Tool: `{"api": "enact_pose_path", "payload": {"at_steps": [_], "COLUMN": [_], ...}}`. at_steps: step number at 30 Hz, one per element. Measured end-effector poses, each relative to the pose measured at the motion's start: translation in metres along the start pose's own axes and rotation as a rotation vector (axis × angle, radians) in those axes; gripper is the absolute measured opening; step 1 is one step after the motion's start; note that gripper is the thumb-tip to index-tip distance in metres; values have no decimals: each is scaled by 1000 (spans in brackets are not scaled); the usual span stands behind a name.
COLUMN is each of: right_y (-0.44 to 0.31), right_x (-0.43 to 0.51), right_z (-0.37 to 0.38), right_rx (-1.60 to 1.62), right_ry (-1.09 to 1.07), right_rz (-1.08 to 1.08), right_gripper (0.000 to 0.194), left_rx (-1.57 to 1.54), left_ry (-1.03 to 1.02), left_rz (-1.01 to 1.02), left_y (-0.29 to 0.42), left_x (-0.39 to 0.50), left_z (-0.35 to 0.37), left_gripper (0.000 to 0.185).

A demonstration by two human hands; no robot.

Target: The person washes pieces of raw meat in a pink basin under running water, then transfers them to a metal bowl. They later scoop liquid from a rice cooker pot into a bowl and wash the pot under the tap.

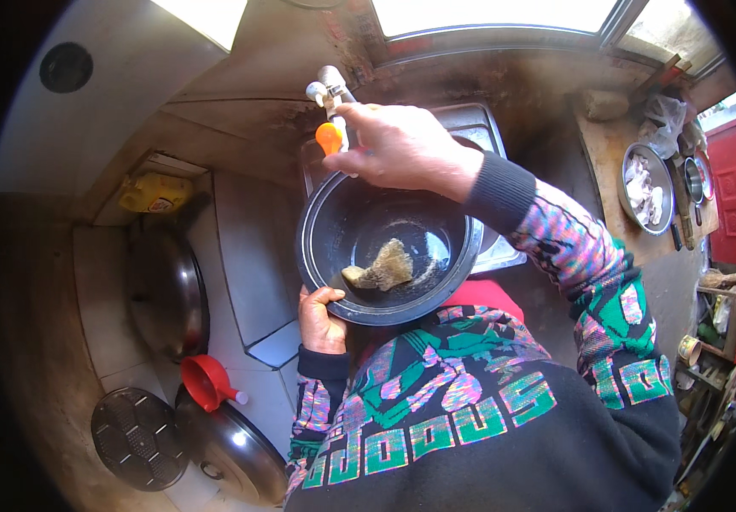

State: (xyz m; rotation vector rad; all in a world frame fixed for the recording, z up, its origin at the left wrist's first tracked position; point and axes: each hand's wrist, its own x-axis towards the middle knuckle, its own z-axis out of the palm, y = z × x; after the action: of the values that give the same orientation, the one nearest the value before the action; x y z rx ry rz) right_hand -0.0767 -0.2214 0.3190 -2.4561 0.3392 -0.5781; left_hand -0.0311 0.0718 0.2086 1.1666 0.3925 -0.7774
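Note:
My left hand (324, 318) grips the near-left rim of a dark round basin (392, 317), its thumb over the edge. In the basin lies a yellowish-brown piece (388, 265), perhaps a scrubbing pad, with dark specks around it. My right hand (406, 147) is at a wall tap (331, 86), thumb and fingers around its spout or hose end beside an orange handle (328, 138); the exact grip is partly hidden. The basin is over the near-left part of a stainless steel sink (470, 118). Whether water runs cannot be told.
At right a wooden board (605, 185) bears a metal bowl (627, 211) of pale pieces, a knife (676, 237) and a small pan (694, 182). At left are a large dark lid (169, 294), a red plastic ladle (205, 384), another lid (240, 448), a perforated steamer plate (137, 438) and a yellow jug (158, 192).

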Motion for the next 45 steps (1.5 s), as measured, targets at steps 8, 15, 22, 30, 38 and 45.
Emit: {"api": "enact_pose_path", "payload": {"at_steps": [8, 15, 22, 30, 38, 45], "right_y": [-5, 17, 20, 14, 13, 10], "right_x": [27, 45, 45, 51, 62, 55], "right_z": [10, -5, -18, -31, -31, -44], "right_rx": [-163, -115, -113, -169, -247, -318], "right_ry": [-331, -528, -551, -637, -706, -604], "right_rz": [6, -209, -313, -335, -453, -665], "right_gripper": [30, 37, 58, 63, 60, 47], "left_rx": [-19, -36, -8, -22, -15, -42], "left_ry": [-93, -140, -149, -135, -122, -120], "left_rz": [24, 16, 7, -4, -6, -8], "left_y": [-12, -12, -7, -5, -6, -8], "left_x": [-8, -5, -9, -12, -16, -20], "left_z": [9, 6, 16, 14, 12, 11], "left_gripper": [48, 46, 47, 48, 50, 52]}}
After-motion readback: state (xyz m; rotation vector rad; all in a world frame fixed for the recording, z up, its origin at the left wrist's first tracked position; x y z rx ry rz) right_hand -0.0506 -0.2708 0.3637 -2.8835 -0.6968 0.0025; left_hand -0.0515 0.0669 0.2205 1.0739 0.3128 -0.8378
